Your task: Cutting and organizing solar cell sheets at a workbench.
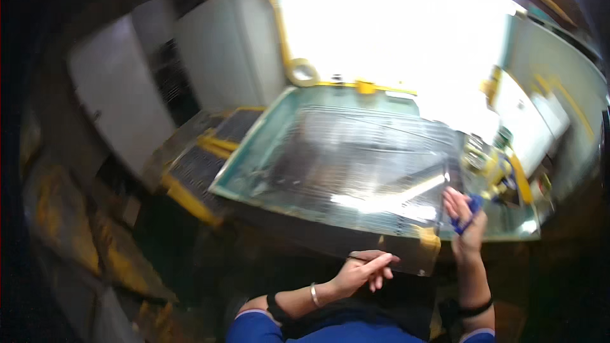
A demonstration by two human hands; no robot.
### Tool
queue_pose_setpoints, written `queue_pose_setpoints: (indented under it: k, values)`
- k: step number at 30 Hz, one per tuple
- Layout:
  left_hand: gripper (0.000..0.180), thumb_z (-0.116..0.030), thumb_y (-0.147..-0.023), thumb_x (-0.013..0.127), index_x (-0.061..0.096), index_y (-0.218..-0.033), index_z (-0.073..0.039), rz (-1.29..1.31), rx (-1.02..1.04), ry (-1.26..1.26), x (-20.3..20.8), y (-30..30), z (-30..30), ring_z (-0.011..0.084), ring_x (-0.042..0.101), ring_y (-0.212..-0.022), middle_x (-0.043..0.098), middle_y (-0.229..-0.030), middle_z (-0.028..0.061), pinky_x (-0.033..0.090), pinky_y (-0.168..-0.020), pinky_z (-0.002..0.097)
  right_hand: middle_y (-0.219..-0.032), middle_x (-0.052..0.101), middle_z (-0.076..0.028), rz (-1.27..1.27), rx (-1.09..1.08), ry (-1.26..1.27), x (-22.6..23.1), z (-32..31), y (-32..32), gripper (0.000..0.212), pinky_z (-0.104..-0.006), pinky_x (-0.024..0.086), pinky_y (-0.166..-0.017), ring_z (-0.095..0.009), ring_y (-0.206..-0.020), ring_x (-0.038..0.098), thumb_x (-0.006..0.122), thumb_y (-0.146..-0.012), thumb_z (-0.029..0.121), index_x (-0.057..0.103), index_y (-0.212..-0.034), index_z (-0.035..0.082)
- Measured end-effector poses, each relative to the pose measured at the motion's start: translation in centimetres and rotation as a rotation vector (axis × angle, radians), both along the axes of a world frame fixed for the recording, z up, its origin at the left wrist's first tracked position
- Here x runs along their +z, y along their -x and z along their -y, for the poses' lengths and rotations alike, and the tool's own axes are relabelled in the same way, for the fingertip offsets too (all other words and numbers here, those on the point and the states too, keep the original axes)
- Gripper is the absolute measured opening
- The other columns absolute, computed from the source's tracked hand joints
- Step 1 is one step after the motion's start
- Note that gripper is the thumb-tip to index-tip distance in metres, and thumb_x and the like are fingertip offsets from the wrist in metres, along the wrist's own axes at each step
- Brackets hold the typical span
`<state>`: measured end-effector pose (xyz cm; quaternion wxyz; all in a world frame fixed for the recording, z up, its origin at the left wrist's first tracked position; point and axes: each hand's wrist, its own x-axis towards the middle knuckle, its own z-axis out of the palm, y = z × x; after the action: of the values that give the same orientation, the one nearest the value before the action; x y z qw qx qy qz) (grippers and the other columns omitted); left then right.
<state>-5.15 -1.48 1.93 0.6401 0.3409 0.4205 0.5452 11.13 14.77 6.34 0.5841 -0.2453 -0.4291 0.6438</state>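
Note:
A large, glossy see-through sheet (356, 165) lies on the glass-topped table (244, 184), and its front right corner hangs over the near edge. A yellow piece (429, 236) sits at that corner. Just in front of the overhang, my left hand (368, 271) is closed, fingers curled, around a thin dark item that blur keeps me from naming. At the sheet's right edge, my right hand (469, 225) is raised with a crumpled-looking blue thing (464, 214) in its grip. Its fingertips point toward the sheet. Whether they touch it I cannot tell.
Behind the table is a very bright window (394, 25). A tape roll (303, 72) and a yellow block (365, 86) stand along the far edge. Bottles and yellow-handled items (502, 165) crowd the right side. Yellow-edged dark panels (197, 171) stand at left.

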Motion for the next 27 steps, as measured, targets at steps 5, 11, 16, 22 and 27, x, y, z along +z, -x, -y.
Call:
queue_pose_setpoints:
  k: [5,11,16,22,27]
  values:
    - [0.03,-0.027,-0.086,0.053,0.057,-0.098,0.0,0.09,0.125,0.111,-2.2,0.3,0.5,0.006,0.052,-0.05,0.057,-0.067,0.0018,0.04,-0.041,0.0166,-0.079,0.06,-0.015,0.316,-0.028,-0.047,-0.7,2.3,-3.2,0.022,-0.0191,0.041,-0.047,-0.011,-0.058,0.056,0.049,-0.088,0.022,0.049,-0.084,0.0]
    - [0.031,-0.031,-0.079,0.062,0.058,-0.093,-0.003,0.042,-0.065,0.176,-2.6,-2.2,-1.1,0.0057,0.051,-0.05,0.055,-0.068,0.0013,0.04,-0.041,0.0168,-0.078,0.059,-0.017,0.371,0.305,-0.042,-3.1,7.1,-6.7,0.054,-0.0236,0.045,-0.05,-0.018,-0.063,0.059,0.034,-0.087,0.051,0.047,-0.087,-0.001]
    - [0.025,-0.025,-0.081,0.061,0.06,-0.09,-0.001,0.067,-0.081,0.107,-3.0,-4.1,-3.9,0.008,0.054,-0.054,0.059,-0.072,0.0045,0.044,-0.047,0.0184,-0.088,0.058,-0.014,0.483,0.531,0.106,-4.5,11.2,-8.6,0.066,-0.0269,0.045,-0.066,-0.019,-0.077,0.057,0.036,-0.081,0.06,0.047,-0.098,-0.003]
    - [0.022,-0.017,-0.082,0.06,0.059,-0.095,0.0,0.1,0.032,0.153,-2.9,-5.3,-5.0,0.0106,0.056,-0.06,0.059,-0.077,0.0067,0.047,-0.051,0.0199,-0.09,0.054,-0.01,0.386,0.795,0.364,-6.1,12.8,-9.9,0.066,-0.0263,0.044,-0.072,-0.016,-0.081,0.054,0.038,-0.082,0.058,0.045,-0.104,-0.004]
    - [0.019,-0.017,-0.085,0.054,0.059,-0.096,-0.002,0.105,-0.03,0.147,-3.5,-6.2,-5.2,0.0099,0.056,-0.062,0.059,-0.08,0.0047,0.047,-0.052,0.0192,-0.085,0.052,-0.009,0.214,0.879,0.522,-6.8,14.1,-10.0,0.07,-0.027,0.043,-0.072,-0.016,-0.081,0.053,0.026,-0.083,0.061,0.046,-0.102,-0.003]
